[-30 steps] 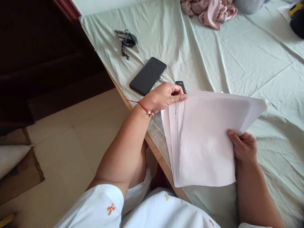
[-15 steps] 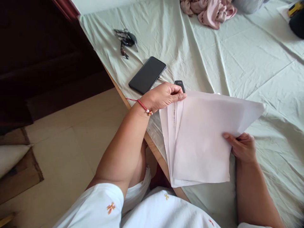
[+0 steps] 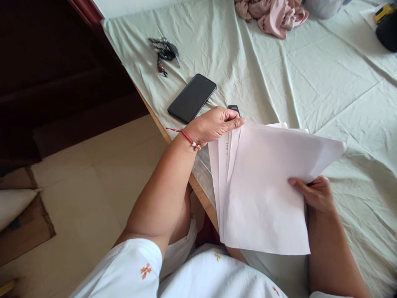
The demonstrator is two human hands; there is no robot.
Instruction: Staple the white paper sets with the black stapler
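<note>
Several white paper sheets (image 3: 263, 186) lie fanned over the table's near edge, the top one blank. Their left edges spread apart, and a little print shows on one sheet beneath. My left hand (image 3: 214, 124), with a red bracelet at the wrist, pinches the top left corner of the sheets between thumb and fingers. Around the right side of the papers my right hand (image 3: 314, 192) is closed, thumb on top and fingers underneath, partly hidden. The upper right corner of the top sheet sticks up past that hand. Just beyond my left fingertips lies a small black object (image 3: 234, 109), partly covered.
A black smartphone (image 3: 192, 97) and a bunch of keys (image 3: 166, 51) lie on the pale green cloth (image 3: 310, 74). Farther back are a crumpled pink cloth (image 3: 276, 18) and a black-and-yellow object (image 3: 386, 25). The table's wooden edge (image 3: 201, 198) runs diagonally beside the tiled floor.
The top sheet's lower edge has shifted toward me and to the right. More sheet edges now show behind its top. Both hands keep their hold, nearly in place.
</note>
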